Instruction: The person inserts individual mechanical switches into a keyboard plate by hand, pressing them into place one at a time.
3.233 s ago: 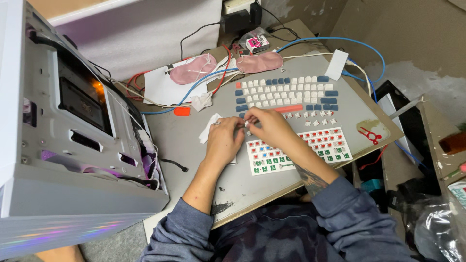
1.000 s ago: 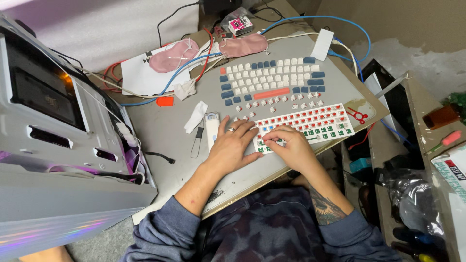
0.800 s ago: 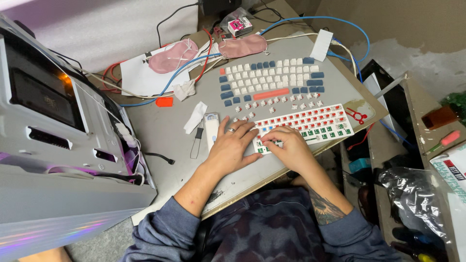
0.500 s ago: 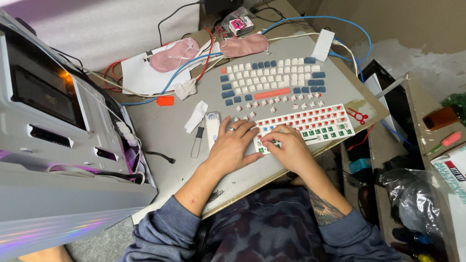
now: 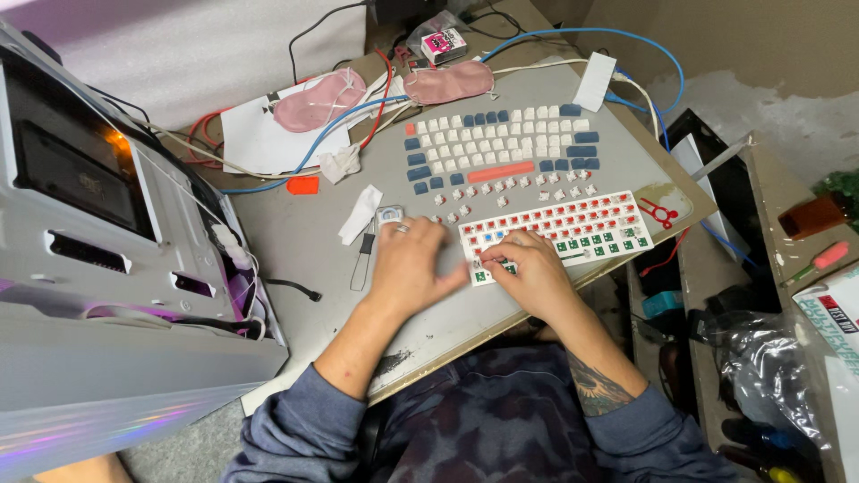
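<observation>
My left hand (image 5: 410, 266) lies on the grey board (image 5: 304, 233), its fingers curled over a small white device (image 5: 387, 215) whose top end shows. My right hand (image 5: 530, 270) rests on the lower left corner of a white keyboard plate (image 5: 573, 228) filled with red switches. Its fingertips are pinched together on a key switch (image 5: 488, 259) there. Loose switches (image 5: 514, 190) lie in a row above the plate. Beyond them, white, blue and salmon keycaps (image 5: 501, 143) are laid out in a keyboard pattern.
A wire keycap puller (image 5: 361, 259) lies left of my left hand, beside a folded white tissue (image 5: 361, 215). A red puller (image 5: 659, 213) sits at the board's right edge. An open white computer case (image 5: 98, 224) fills the left. Two pink eye masks (image 5: 318, 98) and cables lie at the back.
My left hand slid left off the keyboard plate and now covers the white device. My right hand stayed on the plate's lower left corner, fingertips shifting slightly.
</observation>
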